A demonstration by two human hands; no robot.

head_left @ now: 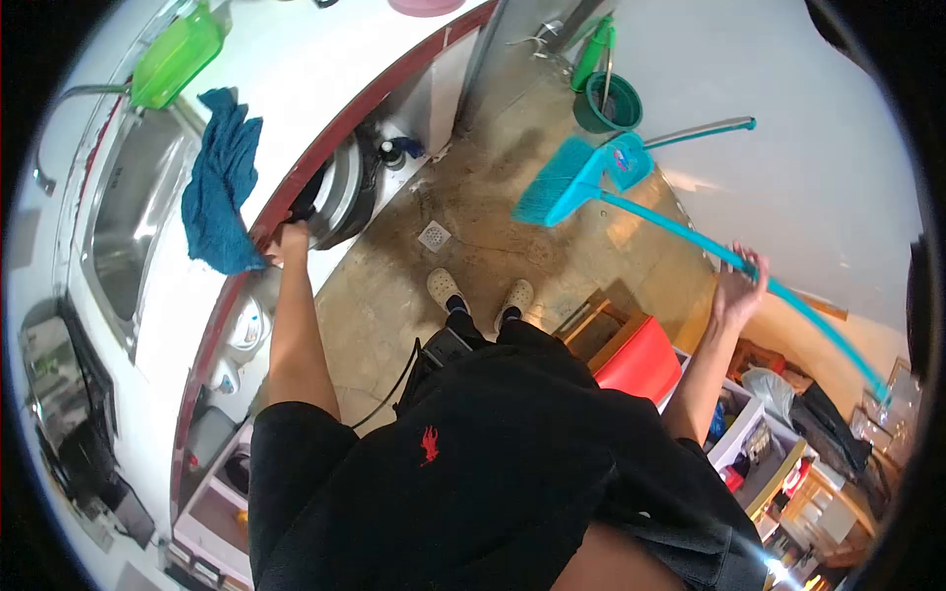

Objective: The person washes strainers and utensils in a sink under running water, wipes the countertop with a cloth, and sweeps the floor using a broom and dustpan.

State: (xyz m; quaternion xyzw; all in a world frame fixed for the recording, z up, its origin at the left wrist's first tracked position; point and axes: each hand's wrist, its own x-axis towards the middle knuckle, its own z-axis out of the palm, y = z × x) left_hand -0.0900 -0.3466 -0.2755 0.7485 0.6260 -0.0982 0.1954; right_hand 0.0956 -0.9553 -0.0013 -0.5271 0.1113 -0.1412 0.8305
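My right hand [741, 283] is closed around the handle of a turquoise broom [680, 234], well up from its head. The broom head is raised to the upper middle of the view, its bristles pointing left. Just behind it is a blue dustpan [628, 163] with a long handle. On the left, my left hand [288, 244] curls at the red edge of the white counter [340, 39]; its fingertips are partly hidden. Beside that hand, a dark teal cloth [223, 187] hangs over the counter edge. Under the counter, a round metal basin [342, 192] sits close to my wrist.
A dark green bucket [608, 101] stands by the wall. A floor drain [434, 236] lies ahead of my feet. The red-topped stool [641, 360] is close on my right, near drawers of clutter. A sink [143, 207] and green container [177, 57] are on the left.
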